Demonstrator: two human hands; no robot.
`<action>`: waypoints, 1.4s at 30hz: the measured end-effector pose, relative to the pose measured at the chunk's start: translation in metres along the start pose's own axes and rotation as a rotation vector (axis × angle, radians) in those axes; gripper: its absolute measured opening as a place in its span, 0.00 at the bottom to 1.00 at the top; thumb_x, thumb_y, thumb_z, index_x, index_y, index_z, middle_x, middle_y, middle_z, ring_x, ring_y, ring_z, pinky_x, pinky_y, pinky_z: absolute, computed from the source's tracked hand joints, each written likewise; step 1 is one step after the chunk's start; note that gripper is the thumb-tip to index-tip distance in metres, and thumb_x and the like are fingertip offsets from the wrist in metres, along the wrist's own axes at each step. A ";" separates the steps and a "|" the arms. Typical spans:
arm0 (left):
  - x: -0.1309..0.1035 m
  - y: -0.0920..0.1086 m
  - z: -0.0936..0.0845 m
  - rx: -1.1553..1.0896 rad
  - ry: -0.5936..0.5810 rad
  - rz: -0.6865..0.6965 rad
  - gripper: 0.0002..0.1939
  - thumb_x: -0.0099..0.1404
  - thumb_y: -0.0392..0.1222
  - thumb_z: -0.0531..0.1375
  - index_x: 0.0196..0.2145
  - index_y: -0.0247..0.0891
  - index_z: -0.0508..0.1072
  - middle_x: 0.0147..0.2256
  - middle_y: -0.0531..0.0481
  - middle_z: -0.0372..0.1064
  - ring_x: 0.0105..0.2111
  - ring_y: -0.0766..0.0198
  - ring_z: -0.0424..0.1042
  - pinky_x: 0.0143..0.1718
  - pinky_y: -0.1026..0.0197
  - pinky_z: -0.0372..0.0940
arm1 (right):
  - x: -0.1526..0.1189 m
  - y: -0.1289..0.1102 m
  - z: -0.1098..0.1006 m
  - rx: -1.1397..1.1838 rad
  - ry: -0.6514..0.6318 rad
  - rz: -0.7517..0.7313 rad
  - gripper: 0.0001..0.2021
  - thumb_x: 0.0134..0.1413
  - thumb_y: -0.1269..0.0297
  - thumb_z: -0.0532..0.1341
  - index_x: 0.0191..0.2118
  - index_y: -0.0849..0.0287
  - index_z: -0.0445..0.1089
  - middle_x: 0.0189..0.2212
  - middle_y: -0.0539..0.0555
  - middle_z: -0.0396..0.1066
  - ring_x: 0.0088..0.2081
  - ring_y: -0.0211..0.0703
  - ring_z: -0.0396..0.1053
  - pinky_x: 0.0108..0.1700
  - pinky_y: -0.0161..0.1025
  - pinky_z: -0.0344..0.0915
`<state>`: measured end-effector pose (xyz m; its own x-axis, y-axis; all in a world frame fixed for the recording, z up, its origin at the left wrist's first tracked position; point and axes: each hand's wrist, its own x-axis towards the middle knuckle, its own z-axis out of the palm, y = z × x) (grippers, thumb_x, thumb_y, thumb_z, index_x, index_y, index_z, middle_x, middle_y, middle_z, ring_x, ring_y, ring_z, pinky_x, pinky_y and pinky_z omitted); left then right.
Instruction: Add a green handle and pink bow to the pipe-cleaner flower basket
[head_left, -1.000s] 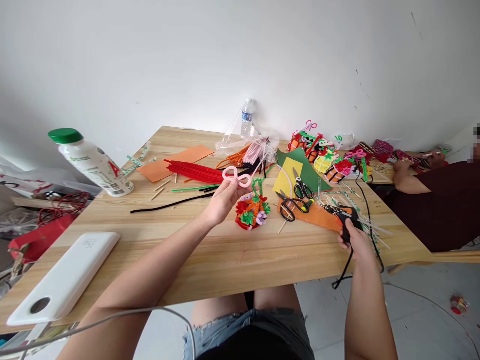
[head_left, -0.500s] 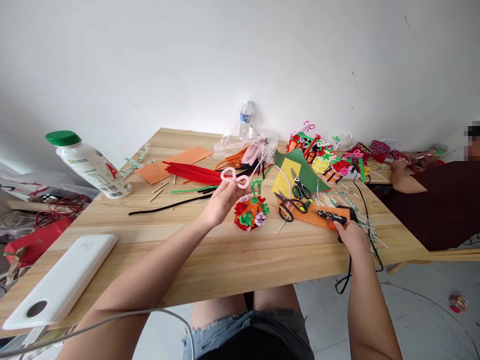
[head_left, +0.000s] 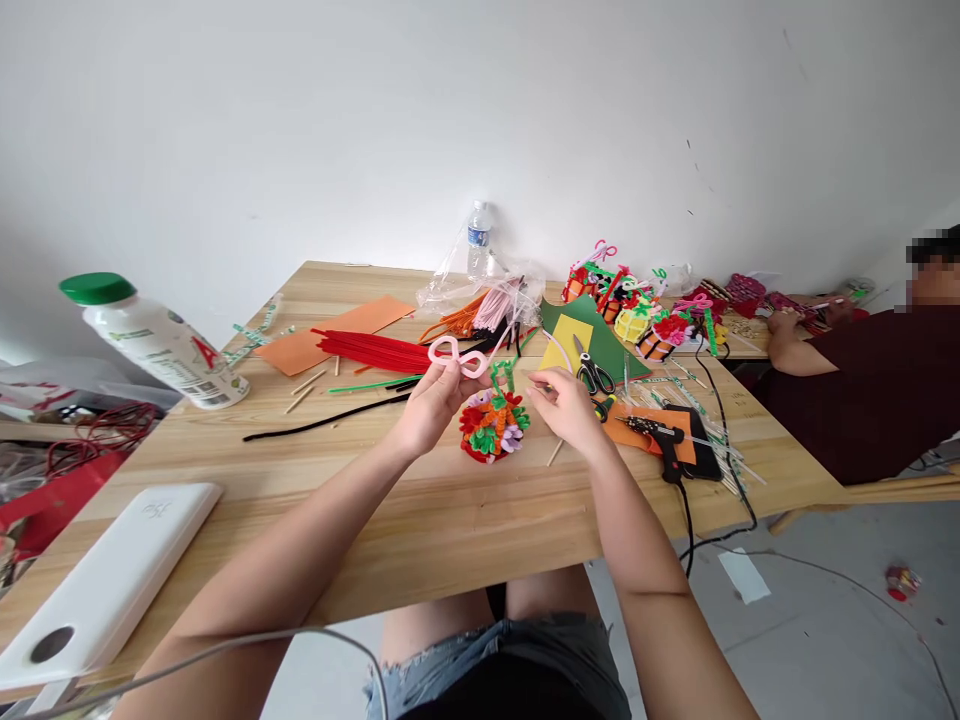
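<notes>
The pink pipe-cleaner bow (head_left: 456,360) is held above the wooden table (head_left: 450,520), just above and to the left of a small flower basket (head_left: 493,430) made of red, orange, green and lilac pipe cleaners. The left hand (head_left: 431,410) grasps it at its underside between thumb and fingers, leaving its two loops standing clear. The right hand (head_left: 566,410) is at the other side of the basket, fingers half curled, its fingertips near the basket's green upright piece; whether they pinch anything I cannot tell. Behind the left hand lies a bundle of red pipe cleaners (head_left: 375,350), with a single black pipe cleaner (head_left: 322,422) stretched out nearer the person. Beyond the right hand, black-handled scissors (head_left: 596,375) rest across a yellow sheet (head_left: 559,342) and a green sheet (head_left: 600,328). A black hot-glue gun (head_left: 656,432) lies to the right, its cord running off the table edge. More pipe-cleaner baskets (head_left: 654,345) stand farther back, and a co-worker in a dark top (head_left: 862,400) sits at far right.
</notes>
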<state>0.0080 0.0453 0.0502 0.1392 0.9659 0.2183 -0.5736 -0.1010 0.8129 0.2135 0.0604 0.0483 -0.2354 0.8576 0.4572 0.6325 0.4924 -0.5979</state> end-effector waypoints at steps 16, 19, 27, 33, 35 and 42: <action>0.003 -0.005 -0.005 0.008 0.042 -0.009 0.16 0.58 0.52 0.62 0.36 0.35 0.70 0.36 0.47 0.72 0.41 0.56 0.73 0.52 0.46 0.62 | -0.145 0.161 -0.166 -0.853 -0.024 0.941 0.30 0.45 0.54 0.60 0.51 0.70 0.65 0.46 0.72 0.70 0.50 0.63 0.68 0.50 0.50 0.63; 0.002 -0.006 -0.006 0.007 0.045 -0.016 0.16 0.58 0.52 0.62 0.36 0.35 0.70 0.36 0.47 0.72 0.40 0.57 0.73 0.52 0.46 0.62 | -0.149 0.159 -0.162 -0.802 -0.019 0.900 0.32 0.44 0.51 0.60 0.51 0.71 0.63 0.46 0.72 0.70 0.49 0.62 0.68 0.49 0.48 0.64; 0.001 -0.006 -0.006 0.012 0.031 -0.007 0.17 0.58 0.53 0.63 0.35 0.36 0.70 0.35 0.48 0.72 0.38 0.59 0.73 0.52 0.48 0.62 | -0.151 0.150 -0.165 -0.880 0.118 0.893 0.34 0.39 0.53 0.64 0.51 0.71 0.64 0.43 0.70 0.71 0.48 0.63 0.68 0.51 0.50 0.61; 0.002 -0.007 -0.007 0.012 0.037 0.000 0.16 0.59 0.52 0.62 0.36 0.36 0.70 0.35 0.47 0.72 0.38 0.59 0.73 0.52 0.47 0.62 | -0.155 0.157 -0.184 -0.792 0.257 1.059 0.37 0.39 0.54 0.65 0.55 0.71 0.60 0.44 0.75 0.69 0.49 0.66 0.66 0.44 0.51 0.64; 0.002 -0.007 -0.007 0.013 0.032 0.000 0.16 0.59 0.52 0.62 0.36 0.35 0.70 0.35 0.48 0.72 0.38 0.59 0.73 0.52 0.47 0.61 | -0.156 0.162 -0.194 -0.749 0.244 1.089 0.36 0.40 0.54 0.64 0.55 0.71 0.61 0.44 0.76 0.69 0.48 0.65 0.67 0.43 0.50 0.64; 0.001 -0.004 -0.005 0.012 0.032 -0.012 0.19 0.56 0.55 0.64 0.36 0.36 0.71 0.35 0.48 0.72 0.38 0.57 0.74 0.50 0.47 0.64 | -0.135 0.158 -0.207 -0.763 0.159 1.035 0.24 0.43 0.61 0.63 0.46 0.71 0.70 0.46 0.74 0.69 0.53 0.68 0.64 0.52 0.56 0.61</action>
<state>0.0067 0.0474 0.0449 0.1197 0.9742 0.1915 -0.5627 -0.0923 0.8215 0.4975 -0.0083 0.0285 0.6696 0.7338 0.1151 0.7377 -0.6389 -0.2182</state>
